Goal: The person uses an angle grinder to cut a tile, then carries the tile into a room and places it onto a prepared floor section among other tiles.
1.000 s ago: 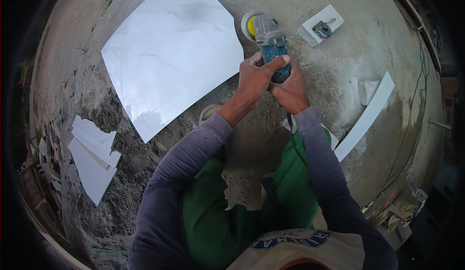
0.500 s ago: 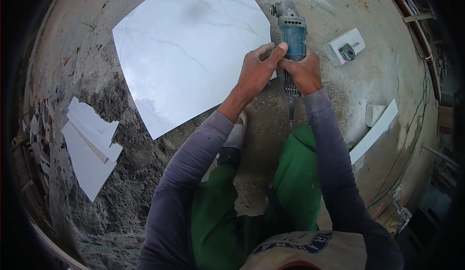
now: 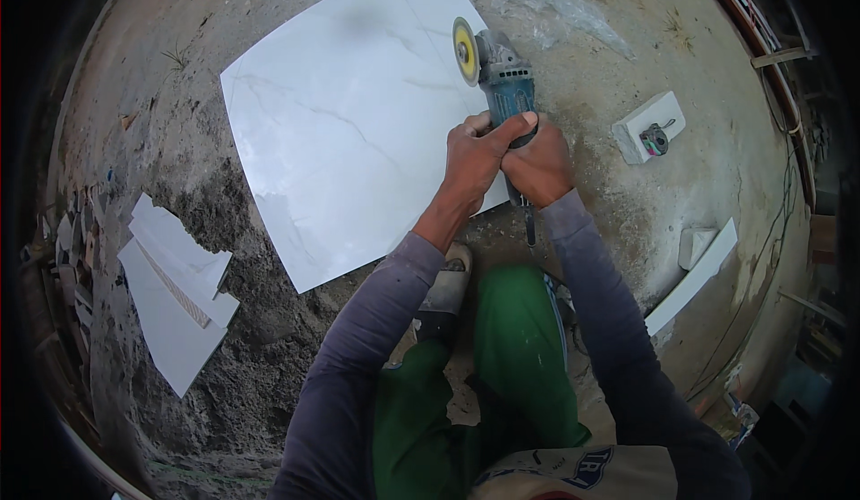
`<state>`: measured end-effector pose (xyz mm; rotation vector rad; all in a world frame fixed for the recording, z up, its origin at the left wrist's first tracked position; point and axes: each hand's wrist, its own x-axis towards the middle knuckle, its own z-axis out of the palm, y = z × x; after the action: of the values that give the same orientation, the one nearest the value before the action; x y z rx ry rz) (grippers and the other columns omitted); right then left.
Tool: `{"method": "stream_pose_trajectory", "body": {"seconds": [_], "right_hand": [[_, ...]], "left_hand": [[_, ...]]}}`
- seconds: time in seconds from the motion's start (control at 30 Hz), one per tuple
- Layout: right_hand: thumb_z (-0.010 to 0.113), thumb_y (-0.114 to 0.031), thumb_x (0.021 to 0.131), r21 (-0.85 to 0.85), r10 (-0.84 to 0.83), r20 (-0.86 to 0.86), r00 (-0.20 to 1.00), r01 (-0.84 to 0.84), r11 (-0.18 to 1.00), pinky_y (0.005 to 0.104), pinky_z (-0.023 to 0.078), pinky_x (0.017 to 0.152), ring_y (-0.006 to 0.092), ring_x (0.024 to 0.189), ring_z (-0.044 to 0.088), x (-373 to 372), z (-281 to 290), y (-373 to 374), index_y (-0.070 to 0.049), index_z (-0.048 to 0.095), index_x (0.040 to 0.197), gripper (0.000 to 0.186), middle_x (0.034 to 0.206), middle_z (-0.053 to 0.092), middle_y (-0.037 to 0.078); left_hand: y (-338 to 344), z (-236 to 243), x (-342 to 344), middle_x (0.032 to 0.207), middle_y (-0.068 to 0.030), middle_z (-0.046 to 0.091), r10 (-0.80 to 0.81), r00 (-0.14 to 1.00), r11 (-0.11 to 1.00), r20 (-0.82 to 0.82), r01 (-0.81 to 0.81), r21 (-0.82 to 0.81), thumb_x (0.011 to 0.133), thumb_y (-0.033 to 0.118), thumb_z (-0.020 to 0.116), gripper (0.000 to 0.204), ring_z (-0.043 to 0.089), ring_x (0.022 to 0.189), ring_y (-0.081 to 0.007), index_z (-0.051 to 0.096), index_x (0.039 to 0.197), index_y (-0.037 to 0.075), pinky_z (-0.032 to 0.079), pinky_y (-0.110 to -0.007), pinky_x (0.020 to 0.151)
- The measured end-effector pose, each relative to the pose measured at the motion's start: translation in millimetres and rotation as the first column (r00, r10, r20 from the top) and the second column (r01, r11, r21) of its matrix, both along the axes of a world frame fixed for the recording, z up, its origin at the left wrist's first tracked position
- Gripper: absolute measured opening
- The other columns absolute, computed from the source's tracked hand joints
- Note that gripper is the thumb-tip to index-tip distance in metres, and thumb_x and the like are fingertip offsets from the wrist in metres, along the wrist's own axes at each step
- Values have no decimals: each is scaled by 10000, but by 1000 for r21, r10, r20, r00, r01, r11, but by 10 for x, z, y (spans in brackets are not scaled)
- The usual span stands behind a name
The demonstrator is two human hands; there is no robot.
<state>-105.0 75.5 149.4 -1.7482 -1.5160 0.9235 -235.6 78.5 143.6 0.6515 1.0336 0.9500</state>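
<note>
A blue angle grinder (image 3: 512, 97) is gripped between both my hands, over the right edge of a large white veined tile (image 3: 349, 133). My right hand (image 3: 540, 164) wraps round the rear of its body. Pressed against the body's left side, my left hand (image 3: 475, 152) closes on it too, with the thumb laid across the top. The yellow cutting disc (image 3: 465, 51) faces the tile at the tool's far left end. Whether the disc touches the tile, I cannot tell. The cord (image 3: 530, 229) trails from the grinder's near end.
Broken tile pieces (image 3: 170, 312) lie on rough ground at left. To the right, a tape measure (image 3: 656, 139) rests on a white block (image 3: 667, 110). A narrow tile strip (image 3: 694, 280) leans by another small block (image 3: 695, 247). Clear plastic sheeting (image 3: 564, 14) lies beyond the grinder.
Both hands have swung the grinder left, from beside the tile to over its right edge. It has turned, so the yellow disc now shows its face. My legs have shifted.
</note>
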Motion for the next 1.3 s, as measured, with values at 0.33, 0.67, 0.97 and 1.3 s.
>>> {"method": "stream_pose_trajectory", "body": {"seconds": [0.33,0.67,0.97,1.3], "right_hand": [[842,-252,636,-225,75,62,995,-59,973,383,577,672,238,716,701,-143,-59,1269,44,700,935,444,827,716,138],[853,-338,592,-154,153,140,978,-131,979,365,597,675,280,732,738,-756,-475,2830,78,755,845,497,847,749,181],[832,-308,704,-154,154,101,983,-138,978,414,622,798,335,938,765,-958,-647,3423,118,683,1124,616,1030,753,275],[853,-334,694,-58,92,71,993,-88,994,397,621,831,359,942,760,-945,-937,3415,118,695,1073,611,1024,756,265]], "left_hand": [[569,-656,-1100,1624,-234,429,184,511,976,-840,4,216,952,628,651,884,343,1535,-394,477,1578,29,296,-523,1234],[535,-1269,-1547,1739,-132,264,211,-182,969,-960,165,182,934,776,530,931,118,1616,-443,389,1653,202,109,-650,1272],[609,-1238,-1517,1730,-122,285,156,-228,980,-961,160,121,915,807,532,956,137,1609,-442,390,1652,213,132,-659,1260],[611,-1284,-1475,1717,-108,313,236,-219,967,-947,153,206,901,807,554,930,148,1606,-433,440,1623,233,127,-658,1255]]}}
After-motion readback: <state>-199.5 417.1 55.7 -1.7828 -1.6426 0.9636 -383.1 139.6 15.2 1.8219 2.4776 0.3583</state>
